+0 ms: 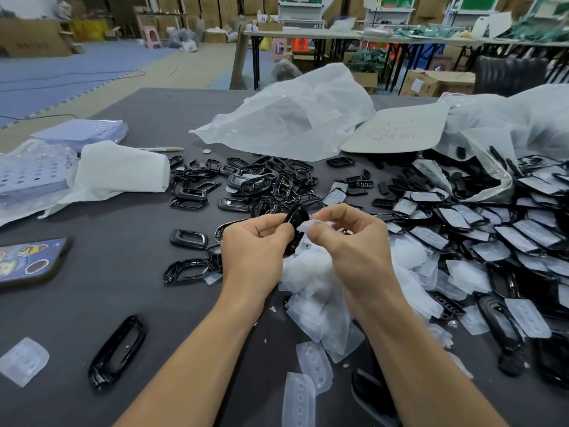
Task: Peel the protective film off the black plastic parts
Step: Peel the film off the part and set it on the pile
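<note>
While a heap of stripped parts [261, 183] is seen left of centre on the worktop [129, 272], the job is judged roughly partway done. One part [296, 221] is gripped in the left hand [255, 241], fingers curled round it, clear of the worktop. Its film [311, 226], seemingly part-lifted, is pinched by the right hand [348, 238], touching the part's right edge. Peeled scraps [317, 288] are dumped below both hands. Far right, a large heap of filmed parts [492, 235] is left to do.

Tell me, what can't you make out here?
All in the head view.
The black part: mostly covered by the left hand.
The film in the right hand: blurred, peel progress unclear.
Writing on the card: warped, unreadable.
The phone: cut by left edge.
</note>
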`<state>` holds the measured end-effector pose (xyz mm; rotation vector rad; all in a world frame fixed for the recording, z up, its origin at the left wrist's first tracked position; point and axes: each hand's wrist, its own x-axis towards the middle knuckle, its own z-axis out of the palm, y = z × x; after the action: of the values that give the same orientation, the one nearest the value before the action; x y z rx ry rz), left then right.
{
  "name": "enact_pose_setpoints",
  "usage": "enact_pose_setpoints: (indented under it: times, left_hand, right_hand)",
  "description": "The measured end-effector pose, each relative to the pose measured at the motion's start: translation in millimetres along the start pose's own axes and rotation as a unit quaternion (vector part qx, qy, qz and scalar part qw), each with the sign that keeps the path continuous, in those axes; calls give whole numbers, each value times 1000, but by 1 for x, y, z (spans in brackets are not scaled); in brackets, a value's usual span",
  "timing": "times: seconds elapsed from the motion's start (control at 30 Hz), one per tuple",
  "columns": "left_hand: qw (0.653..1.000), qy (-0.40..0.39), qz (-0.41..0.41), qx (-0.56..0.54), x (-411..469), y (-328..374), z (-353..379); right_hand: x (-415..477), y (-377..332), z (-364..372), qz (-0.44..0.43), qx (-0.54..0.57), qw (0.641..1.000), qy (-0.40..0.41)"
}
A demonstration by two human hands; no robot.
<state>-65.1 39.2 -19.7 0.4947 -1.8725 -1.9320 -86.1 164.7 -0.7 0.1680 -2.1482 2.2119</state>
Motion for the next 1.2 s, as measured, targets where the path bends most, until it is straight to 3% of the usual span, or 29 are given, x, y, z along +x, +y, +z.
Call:
enact_pose_setpoints:
  times: [0.2,0.33,0.47,0.57,0.73,0.97,1.07,1.2]
  left_hand:
    - [1000,-23,7,-13,-3,-2,1]
    - [999,-15,12,-46,-4,-3,5]
    - [995,-50,18,-85,-7,0,6]
    - [994,-52,9,-91,-6,-2,7]
    - [996,-12,-13,-87,-2,-8,7]
    - [994,-32,-45,-99,-1,-9,7]
    - [991,-50,-48,-112,-3,-7,6]
    - [990,-90,-24,-109,-9,-4,7]
  right_hand:
    - [0,0,4,22,77,996,38]
    - [-1,7,8,42,33,996,67]
    - [0,13,7,-2,-58,995,86]
    - [2,13,5,-34,-71,994,82]
    - [5,6,1,-36,10,999,25]
    - [4,5,1,-24,54,998,-14]
    - [4,7,2,-24,4,1000,-20]
    - [3,12,4,-28,-78,996,33]
